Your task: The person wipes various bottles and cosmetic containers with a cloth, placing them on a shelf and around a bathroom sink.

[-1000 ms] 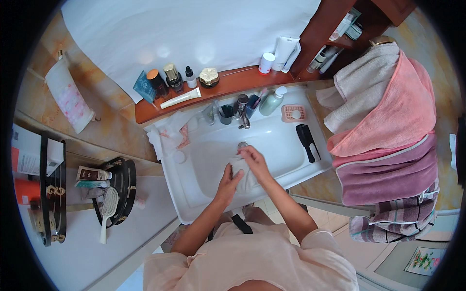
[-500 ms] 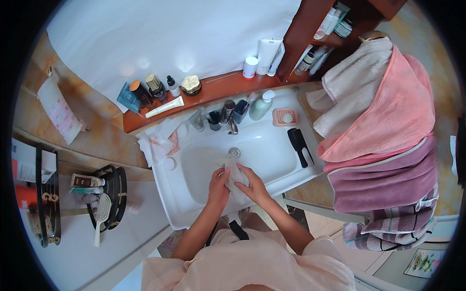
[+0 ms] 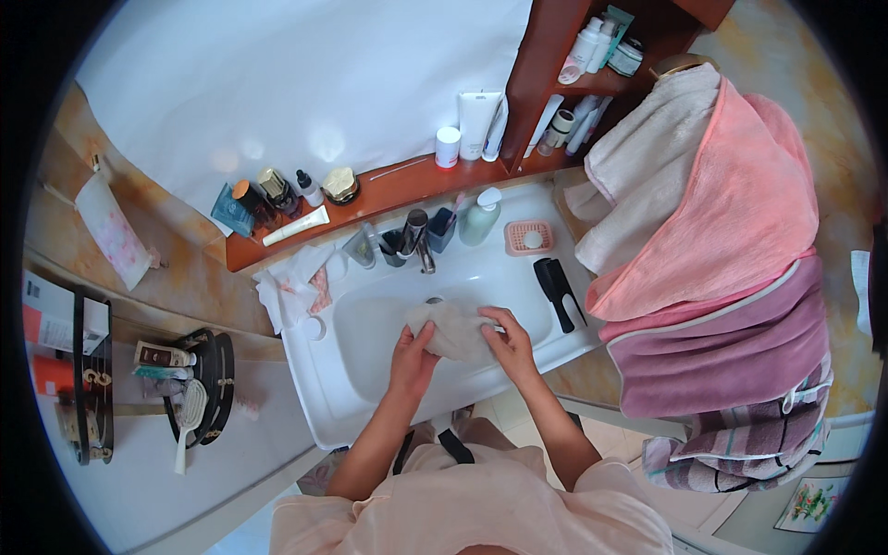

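Note:
Between my two hands a pale beige cloth (image 3: 453, 333) is spread out above the front of the white sink (image 3: 356, 328). My left hand (image 3: 413, 356) grips its left edge, thumb on top. On the other side, my right hand (image 3: 510, 342) pinches the right edge between thumb and fingers. The cloth partly covers the drain. Behind it stands the metal faucet (image 3: 416, 237); I cannot make out any water running from it.
A black hairbrush or comb (image 3: 558, 291) and a pink soap dish (image 3: 528, 238) lie on the sink's right rim. A green pump bottle (image 3: 481, 217) stands behind. Towels (image 3: 712, 213) hang at right. Bottles line the red-brown shelf (image 3: 388, 190). A wire rack (image 3: 217, 384) is at left.
The cloth was bunched between my hands and is now spread wider. My hands have moved apart, the right one outward. The whole view has shifted slightly.

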`<state>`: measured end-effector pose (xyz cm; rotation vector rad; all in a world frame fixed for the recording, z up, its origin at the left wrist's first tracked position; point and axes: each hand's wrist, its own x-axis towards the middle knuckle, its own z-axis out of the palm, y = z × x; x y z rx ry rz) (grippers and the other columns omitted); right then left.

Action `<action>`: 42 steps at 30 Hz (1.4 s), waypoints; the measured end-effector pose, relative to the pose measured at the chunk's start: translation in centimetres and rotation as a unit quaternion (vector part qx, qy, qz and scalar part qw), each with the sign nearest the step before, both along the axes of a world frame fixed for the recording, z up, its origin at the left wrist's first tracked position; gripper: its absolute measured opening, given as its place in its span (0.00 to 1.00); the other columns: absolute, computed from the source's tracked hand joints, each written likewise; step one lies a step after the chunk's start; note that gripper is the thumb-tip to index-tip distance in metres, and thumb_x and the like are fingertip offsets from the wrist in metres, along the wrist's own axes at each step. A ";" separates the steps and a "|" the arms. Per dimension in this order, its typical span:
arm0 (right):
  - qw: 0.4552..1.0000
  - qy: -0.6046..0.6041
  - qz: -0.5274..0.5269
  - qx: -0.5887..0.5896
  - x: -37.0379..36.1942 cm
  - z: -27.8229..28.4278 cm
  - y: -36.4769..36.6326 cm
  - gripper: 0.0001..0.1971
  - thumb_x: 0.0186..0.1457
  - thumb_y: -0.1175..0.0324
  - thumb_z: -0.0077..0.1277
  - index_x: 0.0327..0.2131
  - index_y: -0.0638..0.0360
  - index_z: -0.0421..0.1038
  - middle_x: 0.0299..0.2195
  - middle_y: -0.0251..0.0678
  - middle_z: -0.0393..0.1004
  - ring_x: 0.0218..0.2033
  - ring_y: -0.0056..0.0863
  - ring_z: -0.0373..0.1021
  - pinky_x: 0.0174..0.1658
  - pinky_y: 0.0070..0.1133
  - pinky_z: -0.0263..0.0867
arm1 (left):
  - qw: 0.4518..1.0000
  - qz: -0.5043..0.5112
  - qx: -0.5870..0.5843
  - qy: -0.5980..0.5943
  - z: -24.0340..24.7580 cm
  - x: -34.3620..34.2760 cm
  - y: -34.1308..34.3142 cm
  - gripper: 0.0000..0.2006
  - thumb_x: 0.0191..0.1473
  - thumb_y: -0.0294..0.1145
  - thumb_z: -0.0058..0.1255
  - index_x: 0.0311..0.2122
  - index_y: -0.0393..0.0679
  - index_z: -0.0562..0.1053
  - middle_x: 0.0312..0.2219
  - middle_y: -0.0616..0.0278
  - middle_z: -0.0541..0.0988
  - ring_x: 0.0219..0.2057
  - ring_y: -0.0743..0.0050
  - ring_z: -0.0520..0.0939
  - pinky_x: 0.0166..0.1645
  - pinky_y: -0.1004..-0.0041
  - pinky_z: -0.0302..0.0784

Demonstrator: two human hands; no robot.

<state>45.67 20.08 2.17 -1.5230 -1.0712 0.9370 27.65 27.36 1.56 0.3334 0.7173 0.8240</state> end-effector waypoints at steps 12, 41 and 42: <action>0.977 0.199 -0.049 0.062 0.8 3.1 0.7 0.24 0.53 0.75 0.53 0.55 0.61 0.62 0.48 0.35 0.69 0.49 0.21 0.64 0.51 0.20 0.63 | 0.996 -0.041 0.075 -0.015 4.7 5.8 -3.0 0.21 0.63 0.38 0.45 0.58 0.44 0.61 0.52 0.61 0.70 0.53 0.66 0.72 0.56 0.62 0.69; 0.956 -0.252 0.007 0.147 4.1 12.0 0.2 0.33 0.48 0.69 0.57 0.59 0.59 0.57 0.61 0.48 0.52 0.61 0.45 0.56 0.61 0.29 0.54 | 0.956 -0.086 0.281 0.006 7.6 9.3 -2.6 0.24 0.64 0.33 0.41 0.63 0.40 0.55 0.56 0.62 0.64 0.58 0.76 0.63 0.61 0.73 0.56; 0.958 -0.248 0.000 0.143 3.7 12.4 0.5 0.32 0.48 0.70 0.57 0.58 0.60 0.59 0.61 0.47 0.54 0.60 0.45 0.57 0.60 0.29 0.55 | 0.957 -0.078 0.278 -0.002 7.5 9.1 -2.2 0.23 0.65 0.33 0.40 0.62 0.40 0.55 0.55 0.63 0.65 0.57 0.77 0.64 0.60 0.74 0.57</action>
